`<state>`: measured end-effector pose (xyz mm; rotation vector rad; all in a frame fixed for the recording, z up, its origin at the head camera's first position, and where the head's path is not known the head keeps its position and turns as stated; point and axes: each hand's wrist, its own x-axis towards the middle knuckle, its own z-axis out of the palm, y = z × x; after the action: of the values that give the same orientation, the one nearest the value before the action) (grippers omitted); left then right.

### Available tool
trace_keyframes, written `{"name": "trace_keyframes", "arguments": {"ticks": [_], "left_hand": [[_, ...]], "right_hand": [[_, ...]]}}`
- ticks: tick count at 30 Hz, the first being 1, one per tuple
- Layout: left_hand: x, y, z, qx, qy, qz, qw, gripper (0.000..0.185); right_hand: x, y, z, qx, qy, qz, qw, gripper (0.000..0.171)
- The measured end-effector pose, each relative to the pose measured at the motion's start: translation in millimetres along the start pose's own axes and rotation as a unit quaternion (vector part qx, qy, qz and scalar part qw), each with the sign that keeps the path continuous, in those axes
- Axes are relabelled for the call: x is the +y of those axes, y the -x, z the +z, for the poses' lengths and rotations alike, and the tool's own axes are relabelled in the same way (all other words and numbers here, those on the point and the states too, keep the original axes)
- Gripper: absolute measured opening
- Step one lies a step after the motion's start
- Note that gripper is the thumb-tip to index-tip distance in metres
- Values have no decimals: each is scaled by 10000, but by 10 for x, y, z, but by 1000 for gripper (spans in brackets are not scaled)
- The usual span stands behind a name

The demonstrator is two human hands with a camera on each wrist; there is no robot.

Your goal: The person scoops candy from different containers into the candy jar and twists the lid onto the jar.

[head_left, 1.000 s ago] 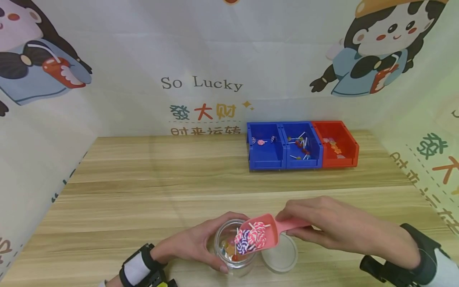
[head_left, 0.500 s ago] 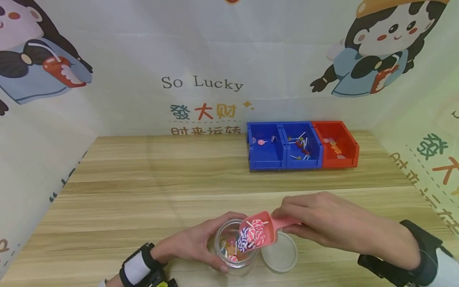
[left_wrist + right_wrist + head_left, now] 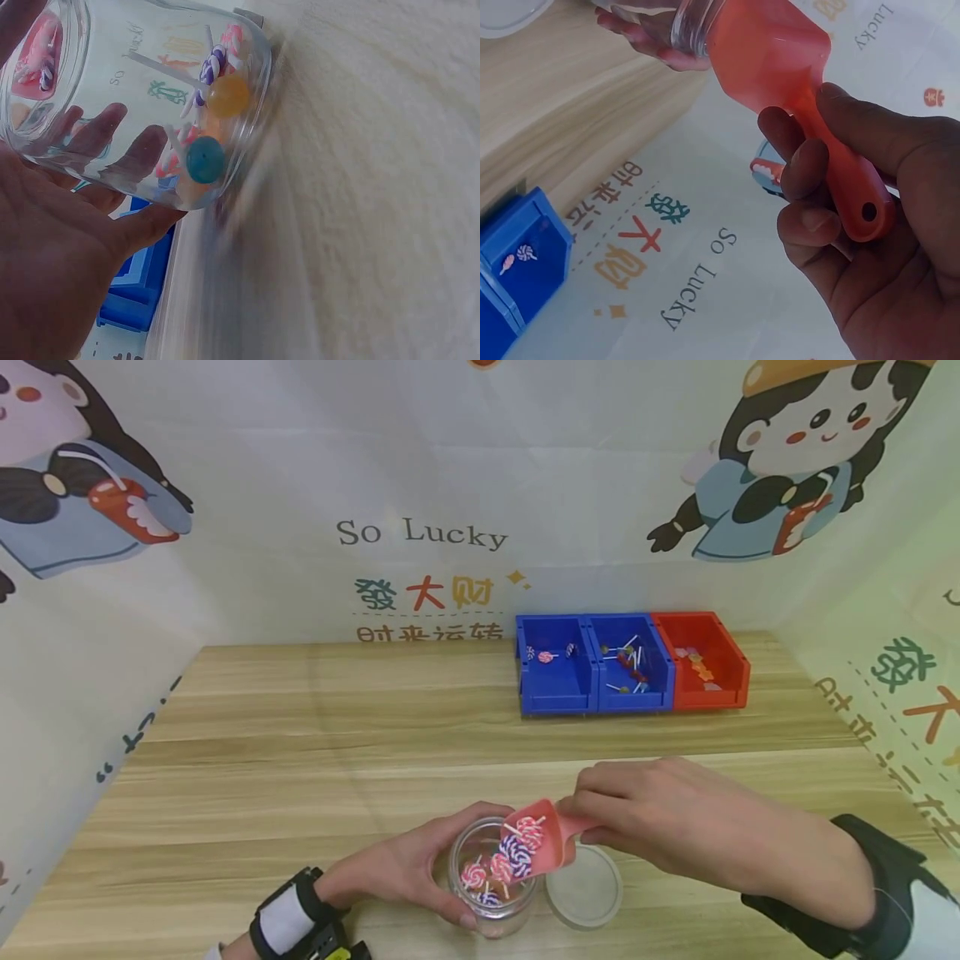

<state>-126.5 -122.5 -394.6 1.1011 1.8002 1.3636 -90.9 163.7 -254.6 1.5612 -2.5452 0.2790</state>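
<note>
With curled fingers my right hand [image 3: 645, 802] grips the handle of a pink scoop [image 3: 769, 56], its mouth tilted down over the rim of a clear glass jar [image 3: 497, 927]. Swirled pink and purple lollipops [image 3: 525, 839] lie in the scoop, some sliding toward the opening. My left hand [image 3: 420, 864] holds the jar round its side, thumb and fingers on opposite sides. Inside the jar, the left wrist view shows striped lollipops, a yellow ball lollipop [image 3: 228, 96] and a blue ball lollipop [image 3: 205, 159].
A round whitish lid [image 3: 585, 889] lies on the table right of the jar. Farther back stand two blue bins [image 3: 558, 700] and a red bin [image 3: 712, 697], holding lollipops and small orange and pink pieces. Printed cloth walls [image 3: 300, 485] border the wooden table.
The scoop has shifted slightly left and tilted more steeply over the jar. Several swirled lollipops have dropped from it into the jar. My left hand keeps its place.
</note>
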Motion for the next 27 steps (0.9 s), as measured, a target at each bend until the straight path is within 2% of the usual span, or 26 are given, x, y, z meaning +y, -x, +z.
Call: {"name": "trace_keyframes", "arguments": {"ticks": [8,13,18,23,27], "left_hand": [[-10,-8,-7,-95,153,70,9998,86],[1,-3,-9,-135,215,183,9995,85],[1,-6,-15,-163,184,392,9989,85],[-16,-10,-15,-142,103,505,9986,87],[-47,-5,-39,-198,172,707,9971,92]], "right_hand": [[-57,-61,-71,-125,223,-168,9995,31],[-101,-95,-130,-456,371,-247,9980,46],[-122,-114,-150,-513,602,-334,9963,49],[-105,-89,-123,-337,572,-280,9974,47],[-61,-40,-74,38,432,-154,9989,41]]}}
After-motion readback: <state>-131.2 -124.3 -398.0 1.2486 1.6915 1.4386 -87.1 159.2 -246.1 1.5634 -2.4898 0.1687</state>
